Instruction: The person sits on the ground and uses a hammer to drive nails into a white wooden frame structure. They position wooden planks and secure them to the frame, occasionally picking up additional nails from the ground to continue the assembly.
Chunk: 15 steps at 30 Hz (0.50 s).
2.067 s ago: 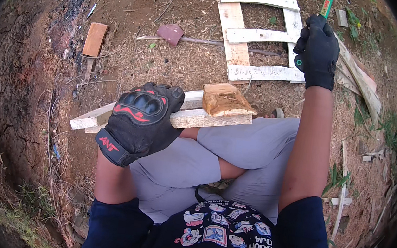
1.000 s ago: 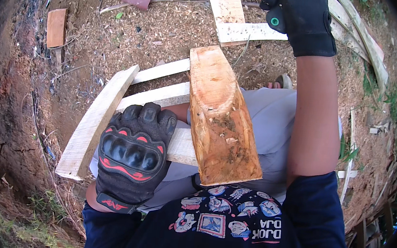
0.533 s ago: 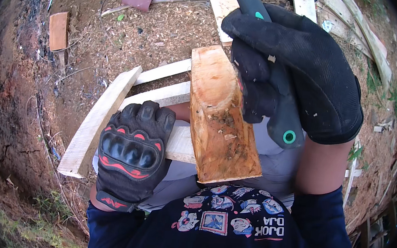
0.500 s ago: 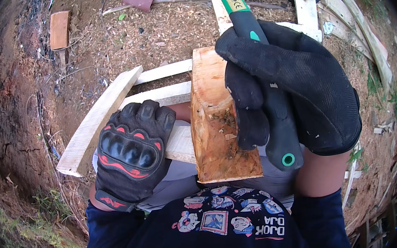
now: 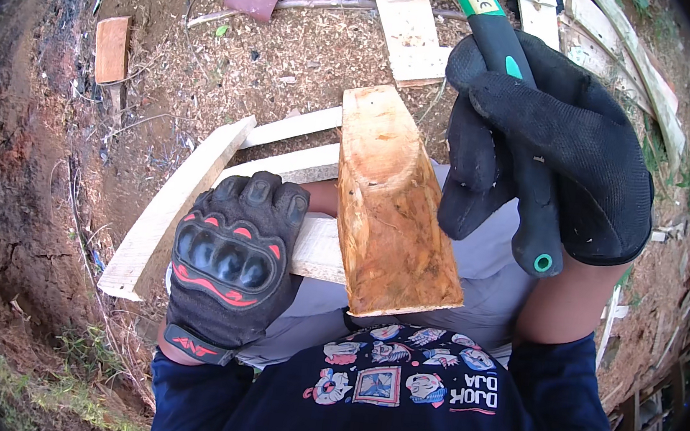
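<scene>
My right hand, in a black glove, is wrapped around the black rubber grip of a green-shafted hand tool. The tool's head lies beyond the top of the view. To the left of that hand, and apart from it, a thick wedge-like wood block stands with a smooth pale hollow near its far end and rough brown wood nearer me. My left hand, in a black glove with red trim and a knuckle guard, is closed over a pale wooden slat beside the block. Its fingertips are hidden.
More pale boards, including a long slanted board, form a frame under the block. Flat pale planks lie ahead on ground strewn with wood chips. A brown wood piece lies at far left, and a stick lies farther off.
My right hand and the tool have moved right, away from the block, uncovering its right side. Brown debris on the block's face has mostly gone. My left hand stays in place.
</scene>
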Each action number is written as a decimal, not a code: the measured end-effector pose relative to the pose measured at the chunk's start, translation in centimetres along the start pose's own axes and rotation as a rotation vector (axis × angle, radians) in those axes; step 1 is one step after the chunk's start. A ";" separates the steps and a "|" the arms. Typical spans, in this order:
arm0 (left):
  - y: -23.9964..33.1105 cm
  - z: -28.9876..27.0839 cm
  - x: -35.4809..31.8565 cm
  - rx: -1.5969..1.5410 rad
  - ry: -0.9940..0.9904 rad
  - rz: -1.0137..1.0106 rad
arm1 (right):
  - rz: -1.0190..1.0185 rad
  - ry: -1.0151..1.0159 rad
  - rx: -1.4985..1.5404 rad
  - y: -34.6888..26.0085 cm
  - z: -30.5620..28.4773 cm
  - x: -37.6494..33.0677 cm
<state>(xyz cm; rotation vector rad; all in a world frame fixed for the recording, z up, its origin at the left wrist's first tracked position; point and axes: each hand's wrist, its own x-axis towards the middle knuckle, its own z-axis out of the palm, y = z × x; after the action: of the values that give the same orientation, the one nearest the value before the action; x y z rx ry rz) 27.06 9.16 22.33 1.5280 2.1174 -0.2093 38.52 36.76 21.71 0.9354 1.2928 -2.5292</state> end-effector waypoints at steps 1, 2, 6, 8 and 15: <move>0.0 0.0 0.0 0.002 -0.002 -0.002 | 0.079 -0.030 0.008 -0.3 0.3 -0.1; 0.0 -0.1 0.0 0.005 -0.002 -0.004 | 0.118 -0.119 0.048 0.2 0.2 0.1; 0.1 -0.3 0.6 0.007 -0.011 -0.003 | 0.048 -0.082 -0.060 3.3 0.7 1.7; -0.1 -0.8 0.6 0.005 -0.006 -0.010 | -0.041 0.004 -0.164 4.6 0.0 3.1; -0.5 -2.0 1.1 -0.016 -0.004 -0.048 | -0.193 0.229 -0.215 5.2 -4.2 6.5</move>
<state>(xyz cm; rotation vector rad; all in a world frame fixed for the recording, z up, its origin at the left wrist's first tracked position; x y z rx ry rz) 25.68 10.70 23.41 1.4679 2.1492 -0.2116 37.35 37.72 12.56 1.1253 1.7602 -2.4062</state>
